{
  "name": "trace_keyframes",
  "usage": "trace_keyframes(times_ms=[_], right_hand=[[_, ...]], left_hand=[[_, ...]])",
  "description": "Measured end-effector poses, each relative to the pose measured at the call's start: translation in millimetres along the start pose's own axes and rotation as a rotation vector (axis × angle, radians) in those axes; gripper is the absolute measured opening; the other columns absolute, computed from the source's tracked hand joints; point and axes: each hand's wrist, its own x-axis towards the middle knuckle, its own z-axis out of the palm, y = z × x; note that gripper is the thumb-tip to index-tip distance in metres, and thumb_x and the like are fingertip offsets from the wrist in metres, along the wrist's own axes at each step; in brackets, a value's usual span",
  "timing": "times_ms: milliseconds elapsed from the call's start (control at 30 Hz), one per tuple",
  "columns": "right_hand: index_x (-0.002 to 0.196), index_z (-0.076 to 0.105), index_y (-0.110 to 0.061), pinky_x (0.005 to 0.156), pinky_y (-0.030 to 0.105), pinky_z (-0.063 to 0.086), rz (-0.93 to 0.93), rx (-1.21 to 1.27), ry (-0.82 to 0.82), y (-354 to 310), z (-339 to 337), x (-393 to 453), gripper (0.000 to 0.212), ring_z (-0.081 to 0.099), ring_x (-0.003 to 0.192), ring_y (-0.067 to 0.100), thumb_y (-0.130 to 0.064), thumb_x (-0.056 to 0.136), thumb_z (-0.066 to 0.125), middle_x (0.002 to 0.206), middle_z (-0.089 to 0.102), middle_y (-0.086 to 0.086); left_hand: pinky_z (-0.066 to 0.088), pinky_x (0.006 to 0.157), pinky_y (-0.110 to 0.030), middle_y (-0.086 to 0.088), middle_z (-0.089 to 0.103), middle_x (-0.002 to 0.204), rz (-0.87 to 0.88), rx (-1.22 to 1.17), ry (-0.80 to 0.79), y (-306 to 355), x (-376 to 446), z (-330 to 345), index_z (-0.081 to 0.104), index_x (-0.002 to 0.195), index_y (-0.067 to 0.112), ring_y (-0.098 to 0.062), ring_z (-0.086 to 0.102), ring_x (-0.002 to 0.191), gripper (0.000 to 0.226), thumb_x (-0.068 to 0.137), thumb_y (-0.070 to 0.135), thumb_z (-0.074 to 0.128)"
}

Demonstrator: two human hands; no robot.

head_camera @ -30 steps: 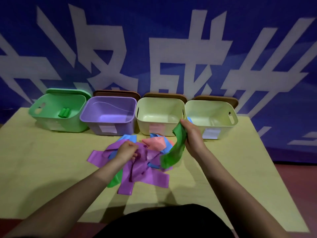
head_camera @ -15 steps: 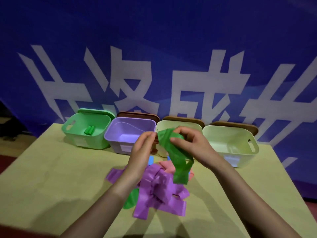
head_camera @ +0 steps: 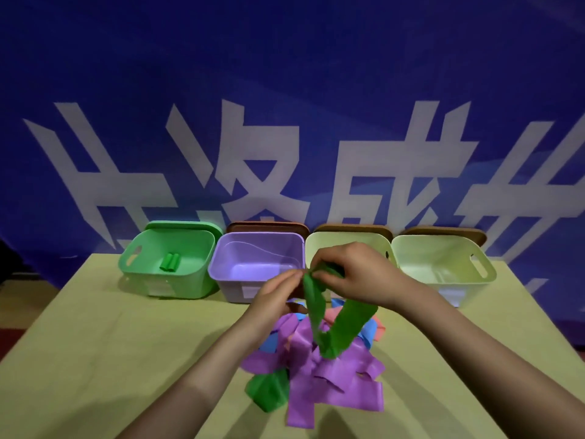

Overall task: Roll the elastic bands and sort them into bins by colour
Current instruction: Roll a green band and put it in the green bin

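A: What is lying nearest on the table (head_camera: 95, 359)?

B: A heap of loose elastic bands is sitting near the middle. A second green band (head_camera: 268, 390) is poking out at its near left edge, purple bands (head_camera: 332, 378) are sprawling across the near side, and bits of blue band (head_camera: 368, 327) and pink band (head_camera: 337, 313) are showing at the far side of the heap.

A: And the hands?

B: Both are hovering above the heap, close together. The left hand (head_camera: 273, 296) is pinching the top end of a green band (head_camera: 335, 331) between thumb and fingertips. The right hand (head_camera: 357, 274) is curling its fingers round the same end, just right of the left one, where the band is looking bunched up. From there the band is hanging down in a loop, and its low end is touching the purple bands.

A: What is standing farther back?

B: Four open bins are lining up in a row along the far edge. At the left, a green bin (head_camera: 152, 280) is holding two green rolls (head_camera: 170, 262) lying side by side. Next to it a purple bin (head_camera: 234, 280) is sitting, then a pale yellow bin (head_camera: 316, 248) partly hidden behind the hands, then another pale bin (head_camera: 443, 274) at the right. Lids (head_camera: 267, 227) are leaning behind the bins.

A: And behind all that?

B: A blue banner (head_camera: 285, 74) with large white characters is filling the far side
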Motion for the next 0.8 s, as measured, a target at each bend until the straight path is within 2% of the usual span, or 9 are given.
trace_keyframes(times_ms=[167,333,433,467,533,600,667,733,800], right_hand=[[0.091,0.071,-0.017,0.059,0.027,0.039,0.13,0.005,0.162,-19,21,12,0.024,0.062,0.07,0.023,-0.031,0.082,0.054,0.076,0.07,0.001],[0.092,0.072,-0.015,0.066,0.029,0.047,0.255,0.079,0.226,-40,43,24,0.025,0.066,0.075,0.022,-0.027,0.083,0.052,0.083,0.073,0.001],[0.103,0.074,-0.014,0.073,0.007,0.04,0.338,0.199,0.256,-51,55,30,0.026,0.063,0.088,0.008,-0.016,0.09,0.051,0.097,0.074,-0.003],[0.107,0.073,-0.014,0.076,0.003,0.037,0.382,0.261,0.25,-56,58,33,0.026,0.061,0.092,0.002,-0.011,0.093,0.051,0.101,0.073,-0.005],[0.112,0.071,-0.015,0.077,0.007,0.041,0.49,0.443,0.229,-67,64,37,0.029,0.061,0.084,-0.005,-0.004,0.095,0.05,0.1,0.071,-0.006],[0.111,0.069,-0.014,0.069,0.015,0.048,0.597,0.739,0.261,-78,71,41,0.032,0.061,0.066,-0.003,0.002,0.095,0.047,0.088,0.069,-0.001],[0.115,0.066,-0.008,0.065,0.018,0.049,0.68,0.999,0.336,-88,79,44,0.033,0.06,0.06,0.001,0.006,0.094,0.044,0.078,0.067,-0.001],[0.116,0.065,-0.004,0.066,0.017,0.05,0.712,1.243,0.426,-100,86,45,0.033,0.062,0.063,0.005,0.006,0.092,0.045,0.072,0.068,-0.002],[0.116,0.063,0.0,0.068,0.02,0.054,0.711,1.447,0.52,-111,91,46,0.032,0.068,0.073,0.011,0.005,0.094,0.04,0.08,0.071,0.004]], left_hand=[[0.047,0.056,-0.019,0.0,0.063,0.071,0.011,0.117,-0.008,3,-1,-36,0.066,0.088,0.008,-0.01,0.055,0.062,0.019,0.096,0.004,0.049],[0.04,0.05,-0.021,-0.005,0.062,0.073,0.011,0.035,-0.019,15,-6,-59,0.06,0.095,0.002,-0.014,0.055,0.058,0.016,0.097,0.012,0.048],[0.04,0.051,-0.021,0.001,0.068,0.075,-0.023,0.076,-0.037,16,-6,-74,0.059,0.095,0.007,-0.016,0.056,0.064,0.013,0.097,0.017,0.049],[0.04,0.052,-0.021,0.002,0.069,0.074,-0.041,0.086,-0.045,15,-6,-79,0.06,0.094,0.008,-0.015,0.056,0.067,0.013,0.097,0.017,0.05],[0.044,0.058,-0.024,-0.003,0.068,0.078,-0.055,0.081,-0.062,14,-6,-86,0.061,0.093,0.007,-0.015,0.059,0.071,0.015,0.095,0.018,0.051],[0.048,0.066,-0.029,-0.011,0.067,0.084,-0.04,0.064,-0.066,14,-5,-91,0.062,0.093,0.003,-0.019,0.061,0.077,0.018,0.094,0.018,0.052],[0.05,0.069,-0.029,-0.014,0.067,0.088,-0.029,0.004,-0.042,12,-4,-96,0.063,0.096,0.0,-0.022,0.062,0.08,0.019,0.095,0.017,0.052],[0.05,0.068,-0.029,-0.013,0.068,0.087,-0.028,-0.074,0.015,12,-2,-100,0.064,0.097,0.004,-0.023,0.061,0.08,0.016,0.094,0.015,0.053],[0.047,0.068,-0.032,-0.011,0.067,0.086,-0.013,-0.116,0.071,13,0,-104,0.063,0.094,0.007,-0.024,0.059,0.081,0.011,0.093,0.015,0.055]])
